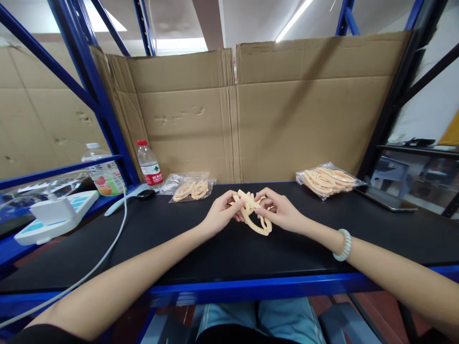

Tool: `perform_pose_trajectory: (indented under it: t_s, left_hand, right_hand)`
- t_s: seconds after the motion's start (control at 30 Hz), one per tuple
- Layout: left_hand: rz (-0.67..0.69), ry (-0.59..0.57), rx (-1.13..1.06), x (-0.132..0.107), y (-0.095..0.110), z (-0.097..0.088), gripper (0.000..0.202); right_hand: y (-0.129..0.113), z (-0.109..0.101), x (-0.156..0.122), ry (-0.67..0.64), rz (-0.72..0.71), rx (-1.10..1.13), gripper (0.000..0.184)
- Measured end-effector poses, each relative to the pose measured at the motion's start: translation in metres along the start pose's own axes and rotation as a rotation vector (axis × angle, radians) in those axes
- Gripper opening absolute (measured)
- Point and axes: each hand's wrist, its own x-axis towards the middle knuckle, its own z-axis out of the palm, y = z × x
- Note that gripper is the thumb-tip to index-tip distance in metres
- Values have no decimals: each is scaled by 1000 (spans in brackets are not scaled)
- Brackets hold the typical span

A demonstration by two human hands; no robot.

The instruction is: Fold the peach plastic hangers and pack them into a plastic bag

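Note:
Between both hands, just above the black tabletop, is a tangle of cream-coloured bands (256, 228), thick and bent into loops; their exact kind I cannot make out. My left hand (226, 209) pinches the tangle's left side, thumb on top. From the right, my right hand (278, 209) grips it between thumb and curled fingers. One loop hangs down below the hands toward me. Part of the tangle is hidden behind the fingers. Clear bags of similar bands lie farther back: a small bag (193, 188) to the left and a fuller bag (327, 179) to the right.
A red-capped water bottle (149, 165) stands at the back left, near a larger bottle (103, 172). A white power strip (59, 217) lies at far left, its cable (120, 229) crossing the tabletop (229, 260). Cardboard panels (308, 119) wall the back; a dark flat device (389, 199) lies right.

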Motion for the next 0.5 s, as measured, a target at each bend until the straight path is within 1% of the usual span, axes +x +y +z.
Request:
perform_pose_trajectory:
  t_s: [0.1,0.17,0.27,0.33,0.37,0.5]
  left_hand:
    - [-44,-9,-22,1,-2,-1,35]
    - [-62,-9,-20,1,-3,-1,34]
    - [-77,-4,-27,2,-3,2,34]
    - [-78,-14,-34,2,-2,6,34]
    - [-80,-19,-37,2,-2,9,34]
    - [-133,-59,-57,1,-1,15,36]
  right_hand:
    - [-2,1,0,-52,47,6,28]
    - [-4,2,1,-46,97,28,29]
    - [-5,4,4,44,124,66,30]
    - [-4,6,7,104,97,81,31]
    - [-4,7,8,114,83,93,32]
    - [-2,5,12,41,84,172,32]
